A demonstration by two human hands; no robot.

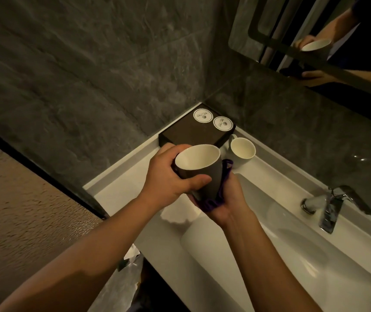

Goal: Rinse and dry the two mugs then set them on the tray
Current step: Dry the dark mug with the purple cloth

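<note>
The left hand (166,176) grips a mug (199,164) above the sink (292,244) rim; the right hand (229,199) cups a cloth (213,202) against its base. The second mug (243,148) stands just beside the tray (186,134); the tray's two round labels (203,115) are too small to read, its near half bare.

Chrome faucet (328,208), white sink (292,255), wall mirror (292,25)
</note>
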